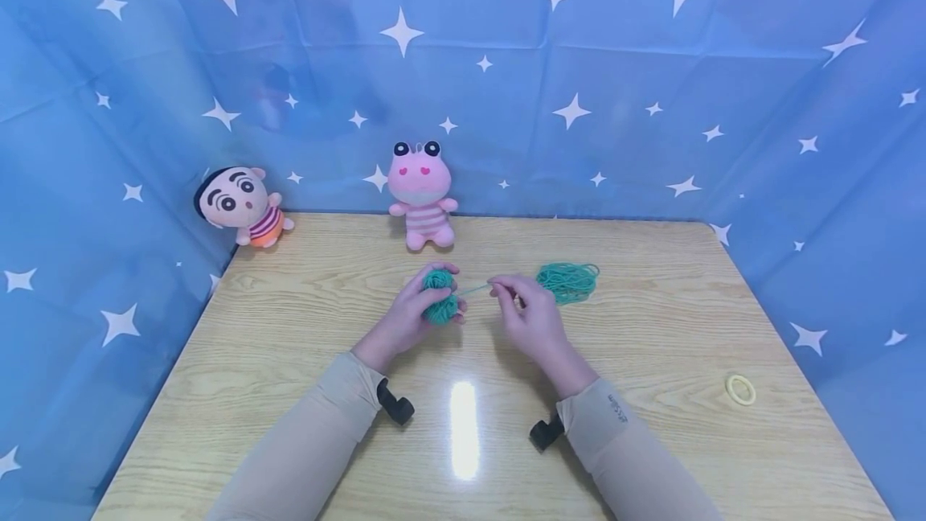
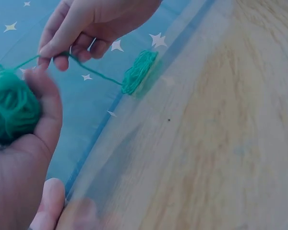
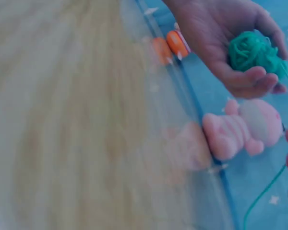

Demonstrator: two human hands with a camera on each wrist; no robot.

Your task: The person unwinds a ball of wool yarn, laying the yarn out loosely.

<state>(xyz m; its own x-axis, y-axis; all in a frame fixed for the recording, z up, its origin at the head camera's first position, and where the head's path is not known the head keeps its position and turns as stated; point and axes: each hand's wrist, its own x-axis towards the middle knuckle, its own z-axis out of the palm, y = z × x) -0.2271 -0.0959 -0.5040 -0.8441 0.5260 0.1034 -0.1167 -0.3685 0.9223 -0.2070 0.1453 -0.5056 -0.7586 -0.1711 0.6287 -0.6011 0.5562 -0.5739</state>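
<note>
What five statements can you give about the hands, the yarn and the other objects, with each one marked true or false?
1. The left hand holds a ball of green yarn. True.
2. The right hand lies flat on the table. False: it pinches the green strand.
3. A loose bundle of green yarn lies on the table. True.
4. The yellow ring touches the left hand. False: it lies on the table, apart from both hands.
5. The pink toy is near the table's far edge. True.

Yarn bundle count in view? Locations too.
2: a ball held in the left hand, and a loose skein on the table, just beyond the right hand.
</note>
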